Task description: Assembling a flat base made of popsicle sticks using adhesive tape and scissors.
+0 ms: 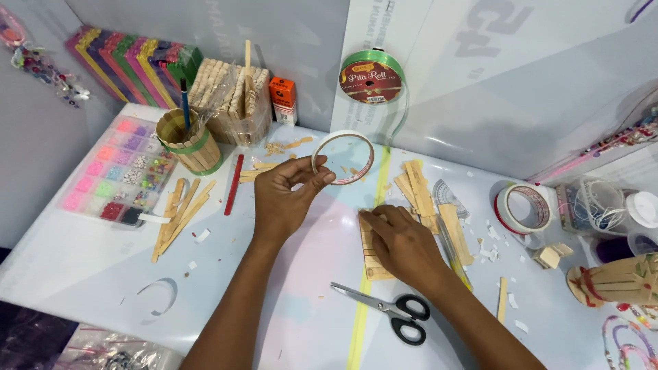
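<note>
Scissors [384, 310] lie near the table's [82, 253] front edge, blades closed. Head view: right hand [404, 247] presses flat on a panel of joined craft sticks [370, 257] mid-table, steadying it; left hand [284, 199] pinches a clear tape roll [343, 157] just behind it, raised for dispensing.

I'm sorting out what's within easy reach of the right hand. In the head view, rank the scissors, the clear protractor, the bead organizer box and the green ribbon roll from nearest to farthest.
From the right hand:
1. Scissors, just below it, toward the person.
2. Clear protractor, up and to its right.
3. Green ribbon roll, far back against the wall.
4. Bead organizer box, far across at the table's left edge.
</note>
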